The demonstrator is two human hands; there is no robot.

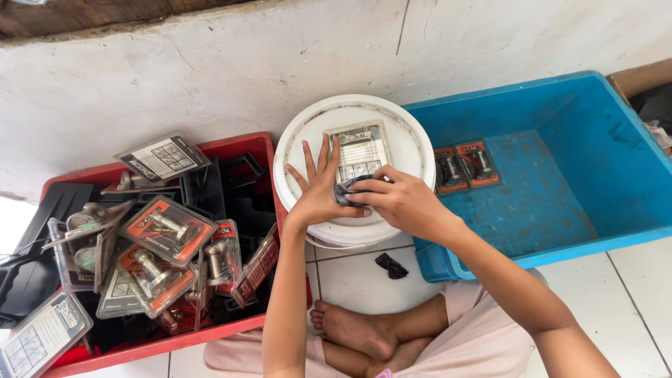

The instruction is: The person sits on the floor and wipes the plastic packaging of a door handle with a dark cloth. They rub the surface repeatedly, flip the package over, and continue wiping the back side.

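A clear blister pack [360, 150] lies face down on the lid of a white bucket [308, 129]. My left hand [318, 189] rests flat on the lid, fingers spread, touching the pack's left edge. My right hand [399, 199] is closed on a small dark cloth [348, 189] and presses it against the pack's lower end.
A red crate [238, 145] at the left holds several blister packs of metal hardware and black plastic parts. A blue tub [560, 182] at the right contains two orange-backed packs [465, 166]. A dark scrap [391, 265] lies on the white tiles. My bare feet are below the bucket.
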